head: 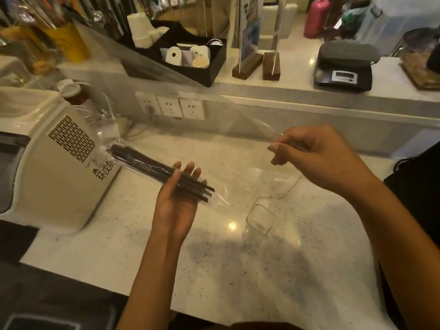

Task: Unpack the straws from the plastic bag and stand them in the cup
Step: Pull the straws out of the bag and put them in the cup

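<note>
My left hand [176, 201] is palm up left of centre, fingers curled around a bundle of dark straws [152, 166] still inside a clear plastic bag [226, 189]. The bag's loose open end trails right across the counter. My right hand [319, 153] hovers higher on the right, with thumb and fingers pinched on a thin dark straw [296, 146]. A blurred clear streak runs from those fingers toward the upper left. A clear glass cup [260, 217] stands on the counter between my hands, below the bag's open end, with nothing in it.
A cream-coloured appliance [54, 163] stands at the left, touching the far end of the bundle. Wall sockets [171, 107] sit under a raised shelf holding a black organiser with paper cups [176, 51], sign stands [247, 67] and a scale [344, 70].
</note>
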